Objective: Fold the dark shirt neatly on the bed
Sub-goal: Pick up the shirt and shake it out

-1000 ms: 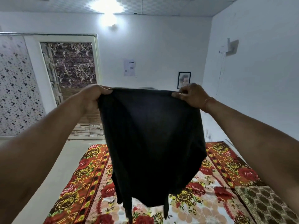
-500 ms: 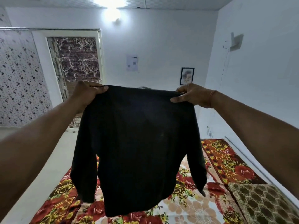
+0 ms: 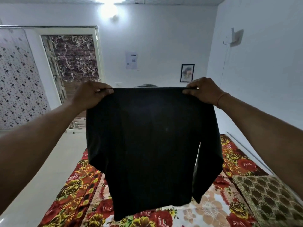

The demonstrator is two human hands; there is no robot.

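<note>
Dark shirt held up in the air above the bed, spread flat and facing the camera, its top edge stretched taut. Left hand pinching the top left corner, right hand pinching the top right, each grip clenched on cloth. Sleeves hanging down both sides; hem dangling over the floral bedspread. Brown patterned pillow lying at the right.

A single head-worn wide-angle camera looks forward and slightly down from close behind the raised hands, across the bed toward the far wall
</note>
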